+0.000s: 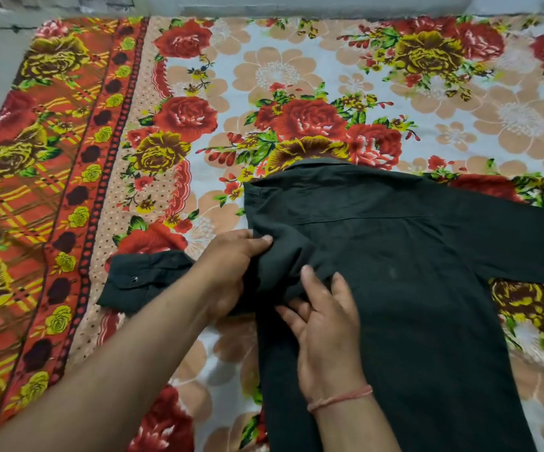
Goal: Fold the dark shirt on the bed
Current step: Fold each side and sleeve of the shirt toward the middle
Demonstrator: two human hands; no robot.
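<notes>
The dark shirt (411, 272) lies back-up on the bed, collar at the far side. Its left side is folded in over the body. The left sleeve's cuff (140, 278), with a button, sticks out to the left on the bedsheet. The right sleeve stretches out flat to the right edge of the view. My left hand (228, 269) grips a bunched fold of cloth at the shirt's left edge, near the sleeve's base. My right hand (326, 324) rests on the shirt just beside it, fingers spread, thumb tucked under the fold.
A floral bedsheet (296, 93) with red roses covers the bed, with an orange patterned border (52, 158) along the left. A grey floor or wall strip runs past the bed's far and left edges.
</notes>
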